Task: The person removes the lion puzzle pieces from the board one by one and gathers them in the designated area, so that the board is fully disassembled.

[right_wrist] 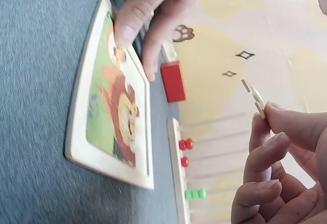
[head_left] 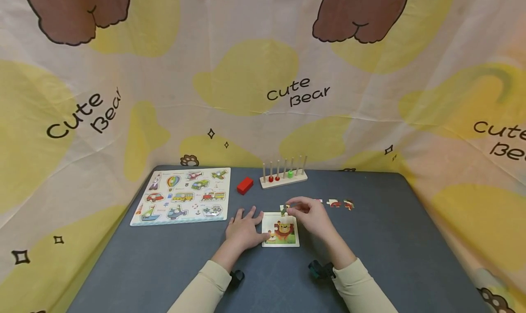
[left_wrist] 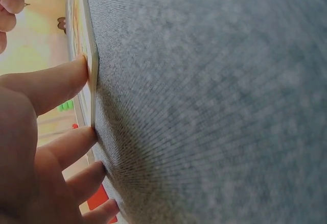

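Observation:
A small square wooden puzzle board (head_left: 269, 219) with a lion picture lies flat on the table, partly filled with pieces. My left hand (head_left: 243, 232) is spread at its left side, fingers extended. The left thumb (left_wrist: 64, 83) rests on the board's rim, and the index fingertip touches its edge. Above the board's far edge, my right hand (head_left: 311, 216) pinches a jigsaw piece (right_wrist: 255, 99) between thumb and index finger. In the right wrist view that piece is seen nearly edge-on, held up off the board. The lion picture (right_wrist: 120, 114) has a bare pale area along its upper part.
Loose jigsaw pieces (head_left: 334, 203) lie in a row right of my right hand. Behind the board are a red block (head_left: 245, 185) and a wooden peg rack (head_left: 283, 180) with red and green beads. A large vehicle puzzle board (head_left: 185, 194) lies at the left.

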